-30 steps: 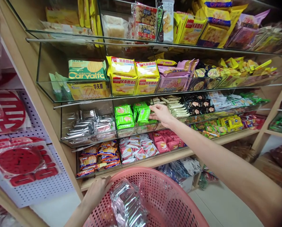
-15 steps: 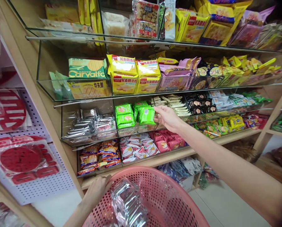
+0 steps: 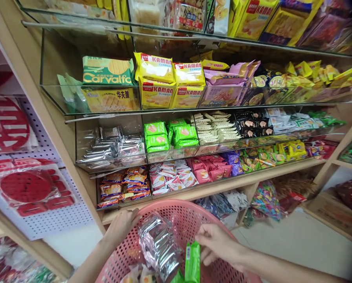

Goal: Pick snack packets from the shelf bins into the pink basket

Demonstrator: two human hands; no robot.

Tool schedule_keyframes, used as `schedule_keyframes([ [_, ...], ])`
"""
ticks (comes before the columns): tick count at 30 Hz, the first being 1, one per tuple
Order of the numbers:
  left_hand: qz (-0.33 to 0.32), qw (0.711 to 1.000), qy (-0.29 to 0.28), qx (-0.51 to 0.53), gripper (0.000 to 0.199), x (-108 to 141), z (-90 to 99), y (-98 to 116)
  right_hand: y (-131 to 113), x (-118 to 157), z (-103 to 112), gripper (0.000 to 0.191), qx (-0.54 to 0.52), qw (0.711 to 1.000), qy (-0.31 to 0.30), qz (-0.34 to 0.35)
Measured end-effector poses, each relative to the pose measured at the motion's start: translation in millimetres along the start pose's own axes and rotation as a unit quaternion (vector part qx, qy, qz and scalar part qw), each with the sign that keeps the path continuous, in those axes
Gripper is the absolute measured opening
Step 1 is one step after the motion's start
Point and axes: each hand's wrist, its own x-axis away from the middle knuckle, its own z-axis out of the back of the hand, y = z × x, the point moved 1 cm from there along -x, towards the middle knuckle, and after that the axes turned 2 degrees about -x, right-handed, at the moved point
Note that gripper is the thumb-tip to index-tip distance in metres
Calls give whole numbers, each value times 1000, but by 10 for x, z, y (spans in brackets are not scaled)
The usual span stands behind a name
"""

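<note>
My left hand grips the left rim of a pink perforated plastic basket, its fingers hooked over the edge. Inside the basket, my right hand pinches a bright green snack packet that stands on end. Part of another green packet shows below it. Beside them lies a row of silver-wrapped packets, with pale wrapped snacks at the bottom edge of the view. Green packets of the same look are stacked in a clear shelf bin ahead.
Glass-fronted shelves hold snacks in divided bins: silver packets, cream packets and yellow packs. Red paper decorations hang on a pegboard at left. Under the shelves sits a bag of colourful wrapped pieces.
My right hand has come down from the green packets on the shelf into the basket, bringing green packets with it. My left hand stays on the rim. The view has shifted slightly.
</note>
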Motion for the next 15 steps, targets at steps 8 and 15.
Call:
schedule_keyframes([
  [8, -6, 1000, 10, 3, 32, 4, -37, -28, 333, -63, -238, 18, 0, 1000, 13, -16],
  [15, 8, 1000, 1, 5, 31, 21, -4, -3, 614, -191, -400, 15, -6, 996, 38, -81],
])
